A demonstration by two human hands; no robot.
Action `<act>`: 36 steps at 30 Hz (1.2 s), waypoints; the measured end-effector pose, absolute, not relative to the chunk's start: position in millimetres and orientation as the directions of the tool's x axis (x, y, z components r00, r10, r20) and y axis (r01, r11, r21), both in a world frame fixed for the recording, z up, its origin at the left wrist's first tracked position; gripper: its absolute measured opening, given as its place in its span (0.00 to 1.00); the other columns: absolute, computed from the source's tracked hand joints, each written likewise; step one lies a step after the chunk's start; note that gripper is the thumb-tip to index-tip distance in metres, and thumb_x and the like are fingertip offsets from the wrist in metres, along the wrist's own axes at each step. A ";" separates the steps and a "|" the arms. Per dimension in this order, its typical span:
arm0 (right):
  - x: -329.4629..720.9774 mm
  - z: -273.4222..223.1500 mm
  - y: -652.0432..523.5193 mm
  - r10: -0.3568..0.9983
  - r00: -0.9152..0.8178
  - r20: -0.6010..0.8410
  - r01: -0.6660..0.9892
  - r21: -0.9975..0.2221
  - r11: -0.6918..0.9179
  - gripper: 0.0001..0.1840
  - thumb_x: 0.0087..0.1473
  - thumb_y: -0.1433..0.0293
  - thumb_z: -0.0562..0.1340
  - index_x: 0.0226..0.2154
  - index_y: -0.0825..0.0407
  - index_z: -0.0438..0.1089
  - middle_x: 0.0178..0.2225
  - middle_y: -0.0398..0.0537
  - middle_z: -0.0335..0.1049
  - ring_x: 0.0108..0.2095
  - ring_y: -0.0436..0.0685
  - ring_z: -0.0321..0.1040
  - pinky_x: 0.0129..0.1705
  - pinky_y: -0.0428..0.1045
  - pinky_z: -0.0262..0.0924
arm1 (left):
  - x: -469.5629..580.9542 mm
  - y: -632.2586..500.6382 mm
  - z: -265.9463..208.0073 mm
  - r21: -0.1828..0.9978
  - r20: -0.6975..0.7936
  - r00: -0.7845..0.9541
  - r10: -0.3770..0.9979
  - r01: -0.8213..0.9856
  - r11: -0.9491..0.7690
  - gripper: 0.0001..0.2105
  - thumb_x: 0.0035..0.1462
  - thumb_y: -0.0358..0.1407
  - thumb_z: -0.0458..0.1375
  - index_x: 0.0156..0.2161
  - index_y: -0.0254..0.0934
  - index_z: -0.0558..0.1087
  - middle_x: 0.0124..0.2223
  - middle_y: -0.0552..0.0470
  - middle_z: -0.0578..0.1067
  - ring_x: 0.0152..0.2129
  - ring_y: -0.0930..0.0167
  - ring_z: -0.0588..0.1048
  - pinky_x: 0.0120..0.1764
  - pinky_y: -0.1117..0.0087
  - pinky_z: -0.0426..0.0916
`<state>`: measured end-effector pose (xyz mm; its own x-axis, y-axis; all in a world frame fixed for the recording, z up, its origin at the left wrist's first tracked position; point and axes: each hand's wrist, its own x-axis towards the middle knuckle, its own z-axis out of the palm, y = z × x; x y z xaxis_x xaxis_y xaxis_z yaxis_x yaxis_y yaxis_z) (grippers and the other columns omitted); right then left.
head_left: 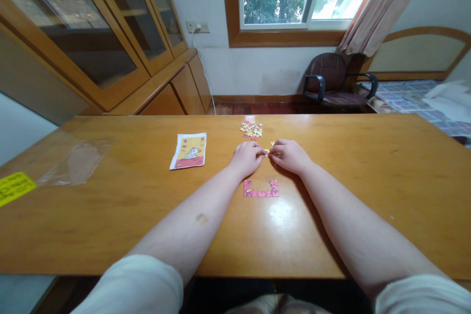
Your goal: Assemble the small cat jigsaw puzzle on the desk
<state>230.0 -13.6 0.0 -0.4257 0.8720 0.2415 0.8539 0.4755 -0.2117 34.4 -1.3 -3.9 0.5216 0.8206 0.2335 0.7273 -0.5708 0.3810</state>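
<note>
My left hand (249,158) and my right hand (290,155) meet over the middle of the table, fingertips almost touching. Between them are small yellow jigsaw pieces (267,153), pinched by the fingers of both hands. A few more pieces lie partly hidden under my right hand. Closer to me sits a joined strip of pink jigsaw pieces (261,194), shaped like a U with its open side away from me. Beyond my hands is a loose pile of jigsaw pieces (252,129). A picture card (189,151) with a white cat on yellow and pink lies to the left.
A clear plastic bag (75,164) and a yellow label (15,188) lie at the left of the wooden table (140,225). Past the far edge are a glass-fronted cabinet (106,103), an office chair (329,78) and a bed (415,100).
</note>
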 end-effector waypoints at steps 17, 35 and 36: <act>229.6 -2.4 -12.2 0.878 -0.435 0.202 0.847 -0.240 0.475 0.13 0.56 0.67 0.58 0.33 0.51 0.78 0.33 0.51 0.73 0.34 0.55 0.68 0.41 0.49 0.58 | 34.3 -0.4 -5.7 0.381 0.222 0.522 0.824 0.731 -0.566 0.11 0.58 0.36 0.54 0.40 0.43 0.79 0.43 0.50 0.76 0.43 0.65 0.71 0.50 0.61 0.65; 266.0 -10.2 3.2 0.895 0.243 0.373 0.850 -0.526 -0.011 0.18 0.54 0.66 0.51 0.31 0.52 0.76 0.34 0.54 0.74 0.39 0.62 0.67 0.42 0.52 0.59 | 33.6 -0.7 -2.4 0.413 0.207 0.546 0.812 0.704 -0.578 0.13 0.57 0.33 0.52 0.42 0.44 0.78 0.44 0.51 0.76 0.43 0.66 0.71 0.51 0.62 0.64; 267.3 -10.6 3.9 0.897 0.262 0.357 0.837 -0.547 -0.027 0.18 0.54 0.65 0.51 0.31 0.53 0.76 0.35 0.55 0.75 0.40 0.62 0.67 0.42 0.53 0.59 | 33.6 -0.7 -2.3 0.415 0.209 0.546 0.812 0.702 -0.579 0.13 0.57 0.33 0.52 0.42 0.44 0.78 0.44 0.51 0.76 0.43 0.66 0.72 0.51 0.62 0.64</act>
<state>267.3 3.9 -10.6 0.2620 0.8968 0.3565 0.8368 -0.0271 -0.5468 33.6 -0.7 -2.3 0.5455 0.8116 0.2089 0.7021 -0.5787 0.4149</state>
